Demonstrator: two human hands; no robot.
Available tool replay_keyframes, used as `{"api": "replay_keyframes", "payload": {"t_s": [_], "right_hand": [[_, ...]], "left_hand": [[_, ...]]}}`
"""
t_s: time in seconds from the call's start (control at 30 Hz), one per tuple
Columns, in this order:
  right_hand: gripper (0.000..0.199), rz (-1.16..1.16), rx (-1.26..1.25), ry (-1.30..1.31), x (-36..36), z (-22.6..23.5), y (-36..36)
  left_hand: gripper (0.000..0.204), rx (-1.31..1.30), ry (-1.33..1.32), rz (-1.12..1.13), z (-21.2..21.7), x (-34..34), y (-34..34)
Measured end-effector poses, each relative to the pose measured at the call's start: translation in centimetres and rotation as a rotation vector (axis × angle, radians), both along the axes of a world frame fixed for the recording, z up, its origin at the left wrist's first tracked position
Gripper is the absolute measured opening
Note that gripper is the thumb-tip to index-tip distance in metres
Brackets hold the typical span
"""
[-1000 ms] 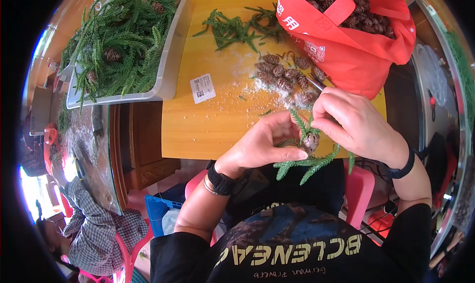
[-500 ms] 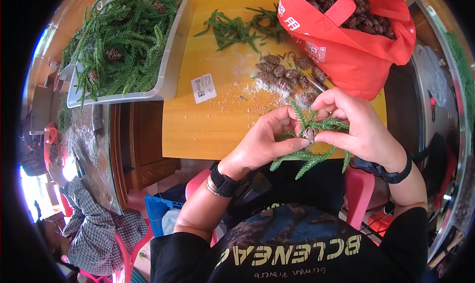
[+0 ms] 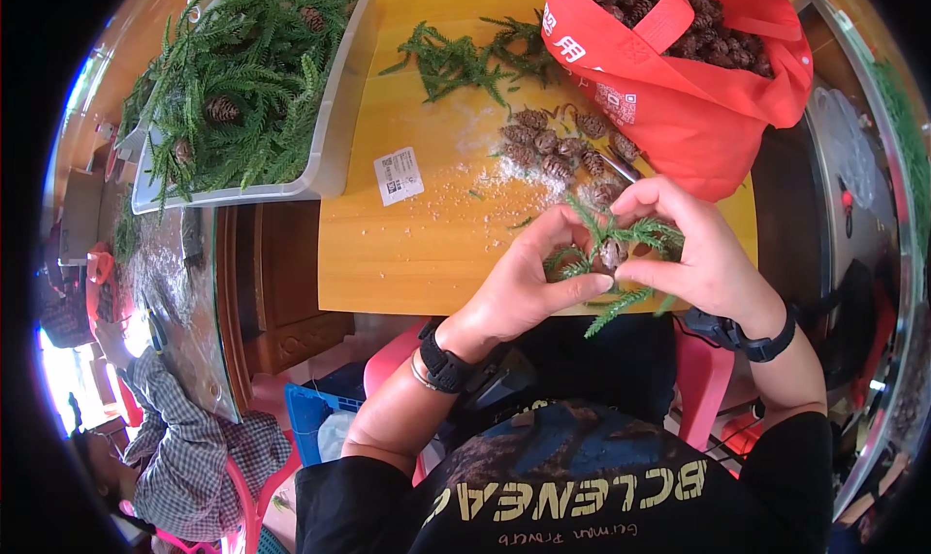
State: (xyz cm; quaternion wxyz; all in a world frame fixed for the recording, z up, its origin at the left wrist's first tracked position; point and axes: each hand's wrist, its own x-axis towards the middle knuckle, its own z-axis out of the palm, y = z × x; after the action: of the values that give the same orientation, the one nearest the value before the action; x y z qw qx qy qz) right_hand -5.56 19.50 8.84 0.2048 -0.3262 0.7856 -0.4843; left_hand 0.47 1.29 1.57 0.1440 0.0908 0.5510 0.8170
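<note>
Both hands are up close together right at the near edge of the yellow wooden desk [image 3: 407, 244], working on the same little bundle. The left hand [image 3: 524, 287] has its fingers curled in and its thumb pressed along the bottom of a small brown pine cone [image 3: 611, 255], and the right hand [image 3: 698, 253] is curled over from the other side, pinching the green fir sprigs [image 3: 621, 239] that wrap around that cone. So neither hand is open at all, both are closed on the cone-and-sprig bundle, which hangs between them just above the desk edge. Just past the hands there's a loose pile of pine cones [image 3: 558, 142] lying on the desk with pale crumbs scattered around it, and a few more loose green sprigs [image 3: 465, 60] further back. A red bag [image 3: 698, 118] full of cones sits to the right, and a white tray [image 3: 335, 137] heaped with greenery sits to the left. Small white label [image 3: 398, 174] lies flat between the tray and the pile.
</note>
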Motion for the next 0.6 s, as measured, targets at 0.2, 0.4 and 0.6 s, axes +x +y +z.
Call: {"api": "replay_keyframes", "payload": {"t_s": [0.2,0.4,0.6], "right_hand": [[0.047,-0.075,-0.032,-0.033,0.46,-0.59,-0.21],[0.056,-0.148,-0.079,-0.231,0.68,0.19,-0.49],[0.061,-0.156,-0.105,-0.290,0.89,-0.10,-0.47]], "left_hand": [[0.044,-0.001,0.028,0.094,0.00,-0.07,0.32],[0.036,0.210,-0.029,0.129,-0.05,0.15,0.43],[0.030,0.268,-0.100,0.088,0.49,0.44,0.56]]}}
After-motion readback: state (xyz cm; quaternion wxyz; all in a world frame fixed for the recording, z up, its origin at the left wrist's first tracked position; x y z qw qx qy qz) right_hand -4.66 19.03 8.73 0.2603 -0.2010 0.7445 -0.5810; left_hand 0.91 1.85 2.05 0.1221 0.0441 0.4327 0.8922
